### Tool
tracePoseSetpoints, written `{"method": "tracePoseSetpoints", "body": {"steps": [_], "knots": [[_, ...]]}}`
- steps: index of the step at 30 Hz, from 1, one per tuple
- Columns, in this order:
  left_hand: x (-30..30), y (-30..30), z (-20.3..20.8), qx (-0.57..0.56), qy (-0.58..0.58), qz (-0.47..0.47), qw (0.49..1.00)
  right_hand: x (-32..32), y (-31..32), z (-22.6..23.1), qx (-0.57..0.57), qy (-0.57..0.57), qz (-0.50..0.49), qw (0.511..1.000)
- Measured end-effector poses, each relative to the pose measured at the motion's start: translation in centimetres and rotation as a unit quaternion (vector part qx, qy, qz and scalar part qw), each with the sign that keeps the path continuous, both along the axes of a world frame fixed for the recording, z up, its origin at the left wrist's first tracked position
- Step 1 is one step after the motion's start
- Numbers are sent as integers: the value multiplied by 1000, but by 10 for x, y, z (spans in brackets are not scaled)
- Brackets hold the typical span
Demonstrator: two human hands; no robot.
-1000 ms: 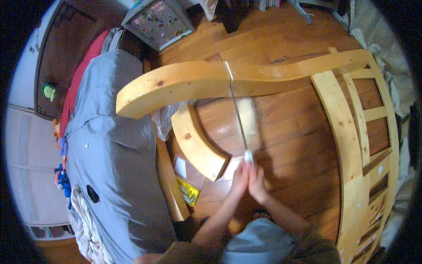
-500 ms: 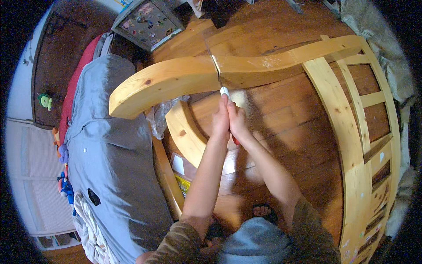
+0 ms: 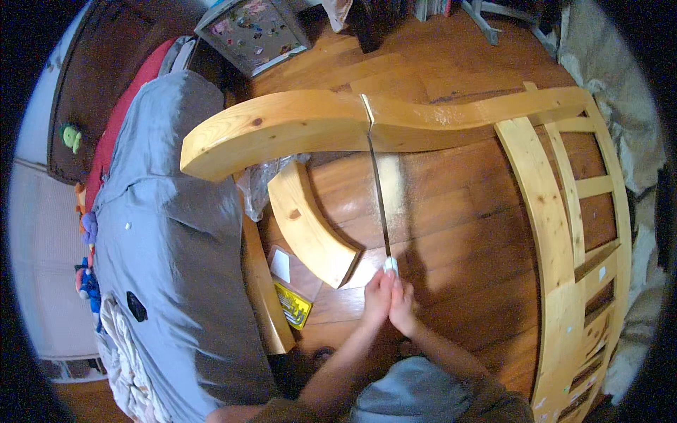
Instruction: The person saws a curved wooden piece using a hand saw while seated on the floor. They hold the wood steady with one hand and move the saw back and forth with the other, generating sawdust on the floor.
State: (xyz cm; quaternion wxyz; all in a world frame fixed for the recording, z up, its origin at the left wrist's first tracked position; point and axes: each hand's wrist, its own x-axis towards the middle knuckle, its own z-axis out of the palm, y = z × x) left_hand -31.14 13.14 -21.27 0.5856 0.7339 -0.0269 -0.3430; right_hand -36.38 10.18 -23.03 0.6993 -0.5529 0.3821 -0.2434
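Both my hands are wrapped round the handle of a hand saw (image 3: 381,211), my left hand (image 3: 379,296) pressed against my right hand (image 3: 404,303). The long thin blade runs forward from them into a narrow cut in a curved wooden beam (image 3: 275,118). Its far end is hidden in or behind the wood. The beam joins a slatted wooden frame (image 3: 543,247) on the right. A pale strip of sawdust (image 3: 393,187) lies on the floor just right of the blade. Left of the saw rests a separate curved wood piece (image 3: 303,225).
A bed with a grey-blue cover (image 3: 176,211) fills the left side. Beside it lie a wooden rail (image 3: 262,282), a yellow package (image 3: 293,304) and a clear plastic bag (image 3: 255,185). A framed board (image 3: 254,35) and a metal stand (image 3: 483,21) are at the back.
My hands have drawn the saw back toward me, so much more of the blade shows on the near side of the beam. The view has shifted slightly.
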Motion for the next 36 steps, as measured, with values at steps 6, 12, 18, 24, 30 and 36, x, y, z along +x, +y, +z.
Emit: {"method": "tracePoseSetpoints", "body": {"steps": [6,12,18,24,30,36], "knots": [[109,-86,26,-15,-13,-41,999,119,-87,8,-13,-37,-42,998],[114,-77,43,-40,-38,13,998,123,-80,32,35,-48,13,998],[-3,-27,-41,-93,-14,-17,995,-27,-23,-160,-157,92,-106,978],[11,8,-27,-93,-24,-12,995,22,1,-59,-143,6,-70,987],[92,-77,16,-32,-26,14,999,111,-71,-26,64,-73,-70,993],[107,-103,8,-96,-28,-30,995,117,-98,-2,5,-74,-88,993]]}}
